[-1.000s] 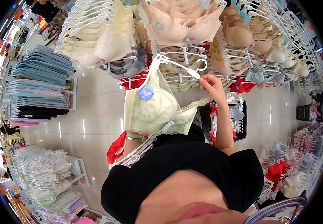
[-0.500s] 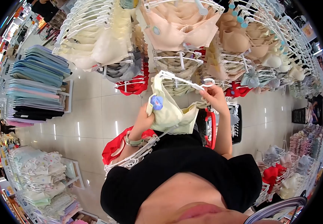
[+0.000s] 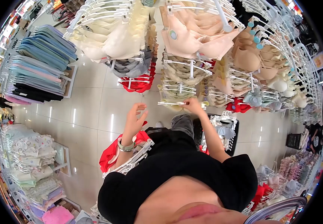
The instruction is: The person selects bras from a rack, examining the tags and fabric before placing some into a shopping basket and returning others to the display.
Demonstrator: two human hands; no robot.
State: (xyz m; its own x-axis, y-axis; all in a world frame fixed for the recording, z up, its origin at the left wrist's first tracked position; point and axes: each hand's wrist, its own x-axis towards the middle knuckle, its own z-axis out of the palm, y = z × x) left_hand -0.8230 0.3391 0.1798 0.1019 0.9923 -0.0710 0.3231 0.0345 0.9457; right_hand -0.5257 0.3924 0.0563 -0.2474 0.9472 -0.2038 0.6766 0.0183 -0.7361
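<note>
My right hand (image 3: 193, 106) is closed on the white hanger (image 3: 171, 103) of a pale yellow bra (image 3: 177, 108), at the low front end of a rack. Most of that bra is hidden behind the hanger and my hand. To the left, my left hand (image 3: 134, 118) is raised with its fingers curved and apart, holding nothing between them. Over my left forearm hang several white hangers (image 3: 137, 158) with a red garment (image 3: 111, 153). Behind the hanger in my right hand, more pale bras (image 3: 176, 89) hang in a row.
Cream bras (image 3: 120, 43) and beige bras (image 3: 195, 39) hang on upper arms ahead. A black basket (image 3: 231, 140) with hangers and grey garments stands by my right side. Folded-looking hanging tops (image 3: 42, 56) fill a rack at the left, and printed garments (image 3: 27, 145) sit below it.
The pale yellow bra on its hanger has gone from in front of my chest forward and down to the low rack. My left hand has let go of it and opened.
</note>
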